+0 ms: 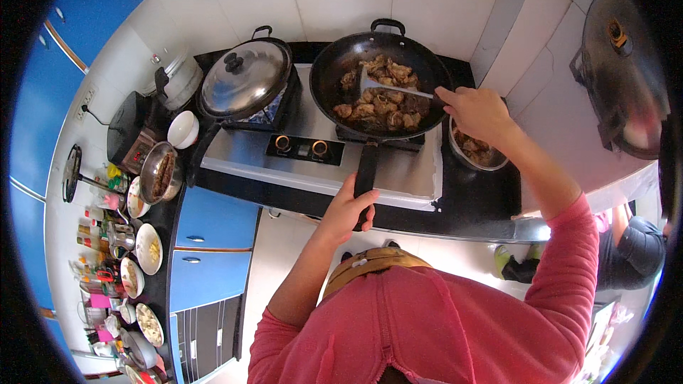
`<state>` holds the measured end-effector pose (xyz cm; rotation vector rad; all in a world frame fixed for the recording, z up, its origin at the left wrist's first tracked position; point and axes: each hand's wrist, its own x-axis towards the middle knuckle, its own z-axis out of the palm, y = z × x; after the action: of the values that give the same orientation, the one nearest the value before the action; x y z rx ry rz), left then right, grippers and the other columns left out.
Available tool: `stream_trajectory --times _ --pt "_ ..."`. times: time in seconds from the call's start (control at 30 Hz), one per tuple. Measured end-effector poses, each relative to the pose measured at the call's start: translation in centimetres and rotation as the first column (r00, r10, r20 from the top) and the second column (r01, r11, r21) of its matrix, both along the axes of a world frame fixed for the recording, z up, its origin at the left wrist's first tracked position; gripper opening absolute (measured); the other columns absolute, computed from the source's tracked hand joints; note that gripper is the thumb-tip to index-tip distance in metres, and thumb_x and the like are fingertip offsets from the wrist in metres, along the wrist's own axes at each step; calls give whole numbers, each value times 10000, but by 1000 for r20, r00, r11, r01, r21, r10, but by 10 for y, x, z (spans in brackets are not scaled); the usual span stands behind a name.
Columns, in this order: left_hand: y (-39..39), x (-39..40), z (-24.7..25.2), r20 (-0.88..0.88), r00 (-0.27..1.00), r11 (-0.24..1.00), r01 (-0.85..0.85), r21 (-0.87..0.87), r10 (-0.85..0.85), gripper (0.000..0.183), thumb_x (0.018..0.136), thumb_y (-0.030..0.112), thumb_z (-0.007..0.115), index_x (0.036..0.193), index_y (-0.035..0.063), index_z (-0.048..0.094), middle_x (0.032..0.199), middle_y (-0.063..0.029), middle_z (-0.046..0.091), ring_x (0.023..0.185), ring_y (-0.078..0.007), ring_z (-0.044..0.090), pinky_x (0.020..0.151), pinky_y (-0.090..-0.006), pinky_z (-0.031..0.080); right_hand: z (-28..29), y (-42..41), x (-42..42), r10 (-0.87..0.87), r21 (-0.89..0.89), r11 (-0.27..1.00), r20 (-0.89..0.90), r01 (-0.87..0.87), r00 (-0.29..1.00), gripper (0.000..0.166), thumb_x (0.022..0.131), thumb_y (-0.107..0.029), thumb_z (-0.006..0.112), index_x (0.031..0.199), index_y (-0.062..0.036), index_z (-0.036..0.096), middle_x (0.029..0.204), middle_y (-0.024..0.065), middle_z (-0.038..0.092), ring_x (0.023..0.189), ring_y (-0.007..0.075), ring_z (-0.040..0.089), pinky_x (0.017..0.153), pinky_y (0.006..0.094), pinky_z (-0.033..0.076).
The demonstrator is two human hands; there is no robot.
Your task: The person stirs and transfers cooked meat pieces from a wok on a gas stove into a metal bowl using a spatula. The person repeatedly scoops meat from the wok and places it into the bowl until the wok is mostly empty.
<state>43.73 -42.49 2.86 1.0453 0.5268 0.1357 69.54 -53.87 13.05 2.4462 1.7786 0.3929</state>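
Observation:
A black wok [331, 72] rests on the right burner of a steel gas stove [240, 157]. Browned chunks of what looks like meat [392, 109] lie in it. My left hand [344, 210] is wrapped around the wok's long black handle [367, 168]. Above the wok's right rim, my right hand [477, 114] grips a spatula [397, 88], whose blade sits among the chunks. Partly behind that hand and forearm, a metal bowl [488, 164] with more brown food stands on the counter.
A second pan under a domed steel lid [245, 80] occupies the left burner. Left of it are a white bowl [183, 129], a steel bowl of dark food [157, 173] and several plates of food. A lid [613, 69] hangs on the right wall. Another person [629, 256] is at the right.

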Motion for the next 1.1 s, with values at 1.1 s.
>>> stream_trajectory --times 1.1 --pt "1 0 0 8 1000 1000 16 18 -16 398 893 110 530 1238 53 340 625 -40 468 425 -129 446 352 -270 348 -34 8 2 -54 58 994 -433 87 900 277 900 -252 470 1018 -19 560 792 218 629 754 409 610 677 487 488"
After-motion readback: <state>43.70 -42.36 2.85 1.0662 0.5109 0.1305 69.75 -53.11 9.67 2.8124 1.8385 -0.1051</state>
